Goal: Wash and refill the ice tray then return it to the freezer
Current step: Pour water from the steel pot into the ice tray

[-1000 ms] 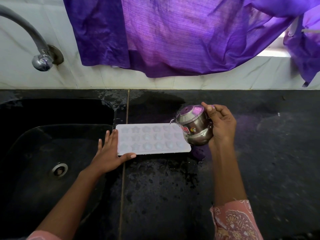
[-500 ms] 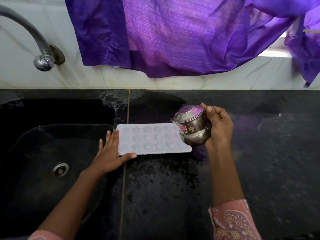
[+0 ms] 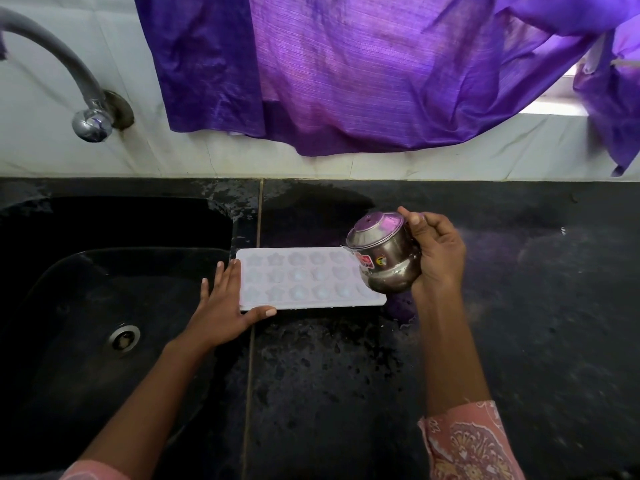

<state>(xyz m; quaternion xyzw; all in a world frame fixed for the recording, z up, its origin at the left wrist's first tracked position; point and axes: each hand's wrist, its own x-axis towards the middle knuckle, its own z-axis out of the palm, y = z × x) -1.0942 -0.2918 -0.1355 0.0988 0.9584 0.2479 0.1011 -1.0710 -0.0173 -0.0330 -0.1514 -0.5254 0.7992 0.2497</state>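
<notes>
Right grip point(image 3: 438, 252) holds steel pot point(image 3: 382, 259) tipped over ice tray point(image 3: 294, 280), left grip point(image 3: 221, 308) flat alongside

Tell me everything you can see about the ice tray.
The tray is a pale, plastic-looking rectangle with three rows of moulded cells, some star-shaped, some rounded. It lies flat on the black counter just right of the sink. The left hand lays straight fingers against its left end, thumb at the near corner. A steel pot, tilted in the right hand, hides its right end. Water in the cells: cannot tell.
</notes>
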